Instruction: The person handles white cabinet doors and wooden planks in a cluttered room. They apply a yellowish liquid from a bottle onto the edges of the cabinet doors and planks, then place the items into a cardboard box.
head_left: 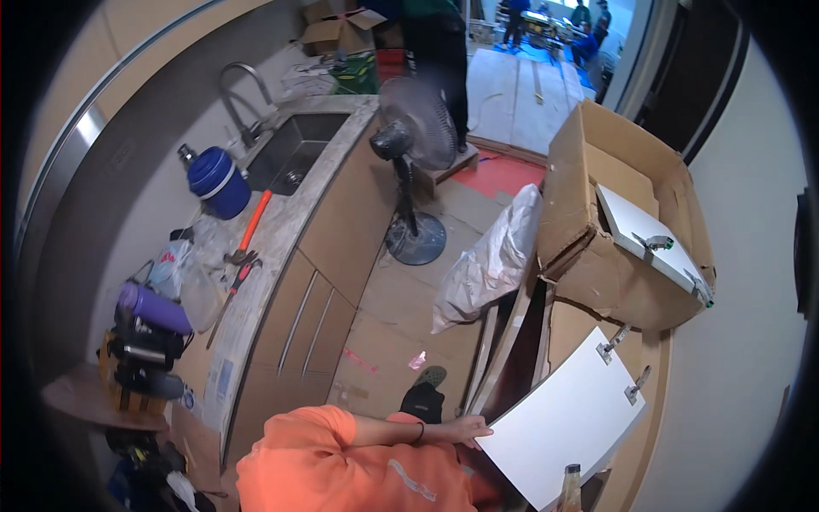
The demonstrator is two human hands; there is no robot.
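My left hand (470,430) grips the near left edge of a white cabinet door panel (567,418), its fingers closed on that edge. The panel lies tilted, with two metal hinges (632,394) along its far right side. At the lower edge of the view, a bottle-like thing with a dark top (571,488) stands in front of the panel's near corner; its lower part is cut off. My right hand is not in view.
An open cardboard box (567,196) on the right holds another hinged white panel (644,235). Beside it leans a white sack (492,260). A standing fan (414,235) is ahead. The left counter bears a hammer (252,230), blue jug (220,183) and purple bottle (155,308).
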